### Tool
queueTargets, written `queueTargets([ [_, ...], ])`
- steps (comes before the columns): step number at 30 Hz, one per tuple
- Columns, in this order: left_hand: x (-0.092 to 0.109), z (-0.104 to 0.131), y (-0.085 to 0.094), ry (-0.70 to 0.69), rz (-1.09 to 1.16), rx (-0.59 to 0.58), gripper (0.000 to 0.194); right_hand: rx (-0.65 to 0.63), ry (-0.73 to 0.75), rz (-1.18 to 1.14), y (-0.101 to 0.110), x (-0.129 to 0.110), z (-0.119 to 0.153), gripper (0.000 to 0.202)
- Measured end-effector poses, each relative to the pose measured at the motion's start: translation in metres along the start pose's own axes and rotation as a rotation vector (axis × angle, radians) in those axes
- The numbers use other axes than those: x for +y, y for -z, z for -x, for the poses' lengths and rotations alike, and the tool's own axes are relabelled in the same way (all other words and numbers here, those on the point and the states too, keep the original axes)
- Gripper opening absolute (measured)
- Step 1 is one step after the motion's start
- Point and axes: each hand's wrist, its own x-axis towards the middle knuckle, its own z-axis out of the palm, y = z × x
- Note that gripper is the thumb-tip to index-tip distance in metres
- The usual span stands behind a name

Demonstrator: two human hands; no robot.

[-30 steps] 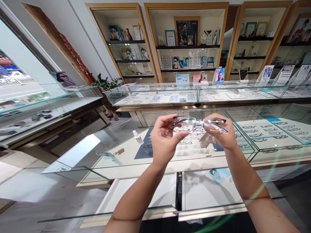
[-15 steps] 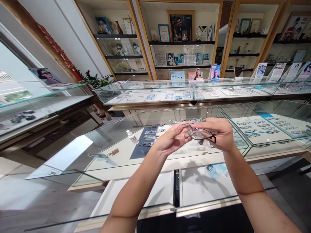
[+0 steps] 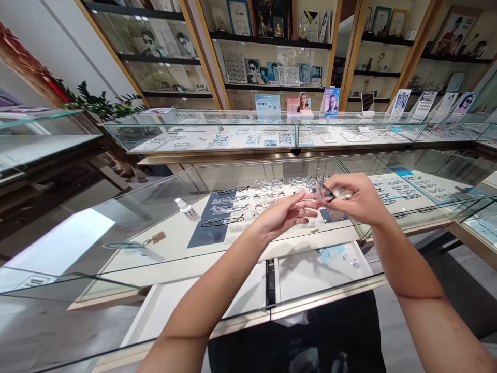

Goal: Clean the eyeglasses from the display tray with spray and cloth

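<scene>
My right hand [image 3: 359, 199] is closed on a pair of eyeglasses [image 3: 326, 192], seen edge-on above the glass counter, with a dark end piece showing. A pale, crumpled piece that looks like cloth [image 3: 343, 193] shows between its thumb and fingers. Just left of the glasses, my left hand [image 3: 285, 213] has its fingers stretched and apart, palm turned toward the glasses; whether a fingertip touches them I cannot tell. Below the hands, rows of eyeglasses [image 3: 223, 220] lie on a dark blue and white display inside the counter.
A white spray bottle [image 3: 188, 210] and a brown tag [image 3: 156, 238] are at the left of the counter [image 3: 171, 267]. White drawers [image 3: 310, 277] stand open in front of me. Another glass showcase [image 3: 233, 123] runs behind, and a dark seat [image 3: 462, 290] is at right.
My left hand has let go of the eyeglasses and its fingers have spread. The glasses have turned edge-on in my right hand. The view has tilted down and shifted right.
</scene>
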Motion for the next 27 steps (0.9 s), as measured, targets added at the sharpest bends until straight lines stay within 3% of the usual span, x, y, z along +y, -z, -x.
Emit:
queueTargets([
  [4,-0.01,-0.007,0.011,-0.195,-0.303,0.173,0.044,-0.074,-0.206,0.393,0.029,0.03,-0.003,0.022],
  [7,-0.028,-0.006,0.033,-0.297,-0.583,0.257,0.034,-0.28,-0.479,0.775,0.048,0.062,-0.009,0.017],
  [10,-0.054,-0.002,0.062,-0.352,-0.872,0.365,0.026,-0.533,-0.68,1.048,0.054,0.097,-0.012,0.024],
  [12,-0.07,-0.001,0.079,-0.314,-1.036,0.388,0.025,-0.611,-0.727,1.072,0.051,0.12,-0.01,0.023],
  [16,-0.09,-0.006,0.098,-0.264,-1.089,0.351,0.023,-0.728,-0.789,1.062,0.038,0.157,-0.006,0.022],
  [20,-0.095,-0.009,0.101,-0.25,-1.113,0.345,0.024,-0.838,-0.832,1.044,0.029,0.18,-0.008,0.026],
  [27,-0.095,-0.008,0.101,-0.234,-1.151,0.339,0.025,-0.946,-0.876,0.999,0.021,0.198,-0.015,0.035],
])
